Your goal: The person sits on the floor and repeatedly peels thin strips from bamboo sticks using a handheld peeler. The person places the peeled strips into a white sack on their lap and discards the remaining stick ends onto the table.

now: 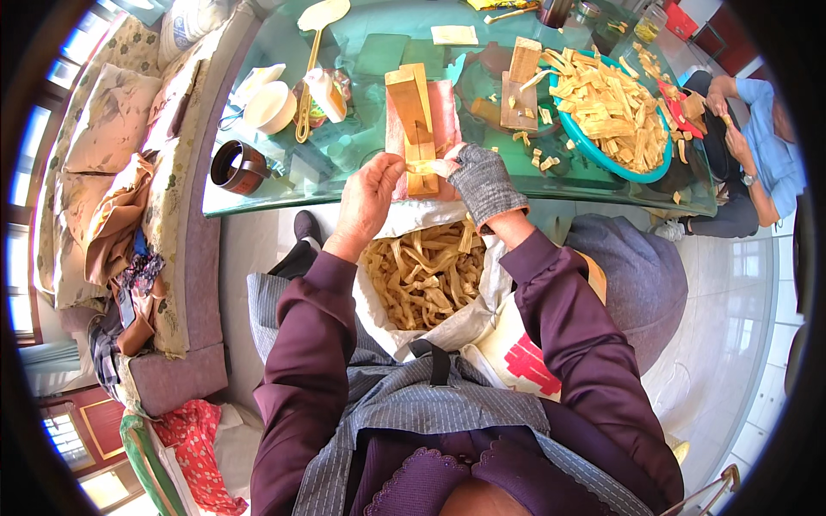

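Observation:
A pale yellowish dried strip (pixel 423 167) stretches across the front part of a wooden block tool (pixel 412 106). My bare left hand (pixel 370 197) pinches its left end between thumb and fingers. My right hand (pixel 485 184), in a grey knitted fingerless glove, grips the other end. The tool, with a slanted wooden bar rising at the back, rests on a pink towel (pixel 445 113) near the glass table's edge. Right below my hands, an open white woven sack (pixel 381 322) is full of long dried strips (pixel 429 271).
At right on the glass table (pixel 290 197) sits a teal basin (pixel 597 158) heaped with cut pieces (pixel 606 106). Wooden blocks (pixel 518 100) lie beside it. A brown mug (pixel 237 168), white bowl (pixel 270 108) and fly swatter (pixel 314 58) are at left. Another person (pixel 765 135) sits at far right.

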A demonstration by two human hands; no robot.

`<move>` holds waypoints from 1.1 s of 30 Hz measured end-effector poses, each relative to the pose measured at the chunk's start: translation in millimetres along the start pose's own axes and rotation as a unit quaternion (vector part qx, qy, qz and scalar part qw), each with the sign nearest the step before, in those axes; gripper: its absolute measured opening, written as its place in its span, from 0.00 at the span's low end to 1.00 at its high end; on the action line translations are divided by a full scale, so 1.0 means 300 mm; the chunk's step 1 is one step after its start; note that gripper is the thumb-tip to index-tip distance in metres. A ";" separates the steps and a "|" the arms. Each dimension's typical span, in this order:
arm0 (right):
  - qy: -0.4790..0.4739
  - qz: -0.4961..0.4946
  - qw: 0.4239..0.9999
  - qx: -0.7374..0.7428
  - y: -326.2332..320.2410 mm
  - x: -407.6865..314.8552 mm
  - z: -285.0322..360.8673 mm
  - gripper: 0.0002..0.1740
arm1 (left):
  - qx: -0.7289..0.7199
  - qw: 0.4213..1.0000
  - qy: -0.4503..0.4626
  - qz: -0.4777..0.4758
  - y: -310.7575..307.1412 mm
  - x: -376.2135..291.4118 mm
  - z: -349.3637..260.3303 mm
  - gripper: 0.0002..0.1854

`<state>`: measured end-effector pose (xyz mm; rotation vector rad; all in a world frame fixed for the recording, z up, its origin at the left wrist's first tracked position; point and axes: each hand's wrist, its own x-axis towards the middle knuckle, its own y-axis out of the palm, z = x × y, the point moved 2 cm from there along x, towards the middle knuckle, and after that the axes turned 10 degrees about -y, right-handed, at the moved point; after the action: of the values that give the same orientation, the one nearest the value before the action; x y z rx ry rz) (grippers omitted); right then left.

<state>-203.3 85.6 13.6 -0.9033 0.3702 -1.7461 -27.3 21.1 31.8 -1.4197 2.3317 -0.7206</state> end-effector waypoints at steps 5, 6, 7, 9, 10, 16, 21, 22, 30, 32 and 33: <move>-0.022 -0.043 0.999 -0.015 0.013 0.033 -0.004 0.14 | -0.200 0.979 -0.024 0.034 0.015 0.060 0.028 0.11; -0.014 -0.052 0.999 0.002 0.005 0.043 0.017 0.12 | -0.225 0.974 -0.014 0.028 0.023 0.073 0.036 0.10; -0.006 -0.062 0.998 0.020 0.001 0.047 0.028 0.11 | -0.250 0.968 -0.005 0.022 0.029 0.085 0.047 0.09; 0.026 -0.048 0.998 -0.006 0.032 0.052 -0.006 0.14 | -0.146 0.989 -0.022 -0.005 0.042 0.106 0.063 0.07; 0.045 -0.030 0.998 -0.028 0.047 0.053 -0.017 0.14 | -0.093 0.995 -0.031 -0.017 0.049 0.109 0.066 0.06; 0.071 0.059 0.992 -0.085 0.093 0.047 -0.100 0.22 | 0.121 0.991 -0.045 -0.036 0.050 0.043 0.065 0.12; 0.114 0.001 0.985 0.130 0.044 -0.023 0.016 0.27 | -0.445 0.856 -0.231 0.125 0.013 -0.075 0.052 0.12; 0.112 0.014 0.986 0.120 0.054 -0.037 0.020 0.27 | -0.466 0.847 -0.227 0.116 0.016 -0.089 0.025 0.11; 0.219 0.161 0.891 0.364 0.095 -0.094 0.118 0.23 | -0.571 0.805 -0.143 0.083 0.066 -0.123 0.030 0.07; 0.172 0.185 0.922 0.293 0.071 -0.083 0.167 0.24 | -0.589 0.792 -0.142 0.075 0.075 -0.126 0.018 0.06; 0.160 0.193 0.930 0.269 0.056 -0.079 0.188 0.24 | -0.595 0.786 -0.146 0.080 0.081 -0.127 0.016 0.06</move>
<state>-147.8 111.3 30.9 -0.1324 0.2359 -1.5068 -25.3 63.0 14.4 -1.4620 2.5893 1.1926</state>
